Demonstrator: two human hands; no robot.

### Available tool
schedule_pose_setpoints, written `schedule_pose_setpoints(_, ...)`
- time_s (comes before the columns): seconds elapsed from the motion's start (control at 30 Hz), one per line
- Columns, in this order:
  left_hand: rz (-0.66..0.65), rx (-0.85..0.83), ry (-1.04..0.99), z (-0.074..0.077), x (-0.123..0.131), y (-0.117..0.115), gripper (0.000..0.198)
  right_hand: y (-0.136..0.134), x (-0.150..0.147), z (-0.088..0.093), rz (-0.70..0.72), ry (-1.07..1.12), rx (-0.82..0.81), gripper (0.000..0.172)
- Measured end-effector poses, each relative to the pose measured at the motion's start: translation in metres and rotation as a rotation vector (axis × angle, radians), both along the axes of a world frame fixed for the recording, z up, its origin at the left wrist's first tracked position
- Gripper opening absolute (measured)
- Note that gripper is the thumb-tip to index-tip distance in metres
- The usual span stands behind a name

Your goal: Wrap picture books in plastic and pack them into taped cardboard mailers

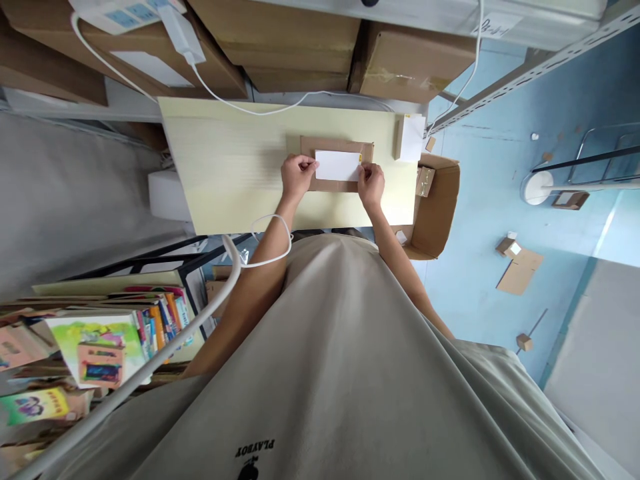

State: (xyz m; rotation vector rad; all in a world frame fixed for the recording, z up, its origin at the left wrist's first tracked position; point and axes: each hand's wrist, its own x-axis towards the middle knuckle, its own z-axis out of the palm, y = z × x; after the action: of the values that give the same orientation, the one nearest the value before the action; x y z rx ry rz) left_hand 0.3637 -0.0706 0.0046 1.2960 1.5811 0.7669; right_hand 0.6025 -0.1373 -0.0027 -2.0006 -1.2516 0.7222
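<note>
A flat white rectangular piece (338,165), perhaps a card or a thin box, has a small yellow mark at its upper right corner. My left hand (297,176) pinches its left edge between thumb and fingers. At the right edge, my right hand (371,183) grips it the same way. Beneath it lies a piece of brown cardboard (335,143), whose rim shows around the white piece. Both rest on, or just above, the pale yellow tabletop (230,167). I cannot tell whether the white piece touches the cardboard.
A white box (410,138) stands at the table's right end, beside an open cardboard carton (440,207). Large cardboard boxes (300,40) line the shelf behind. A white cable (270,112) crosses the back edge. Books (160,320) fill a rack at left, near a grey tube (200,300).
</note>
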Motion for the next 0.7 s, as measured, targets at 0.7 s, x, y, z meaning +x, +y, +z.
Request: schedule_pose_setpoints(0.7, -0.003, -0.03, 0.081, 0.005, 0.003, -0.001, 0.008, 0.003, -0.005, -0.004, 0.034, -0.179, -0.145, 0.024)
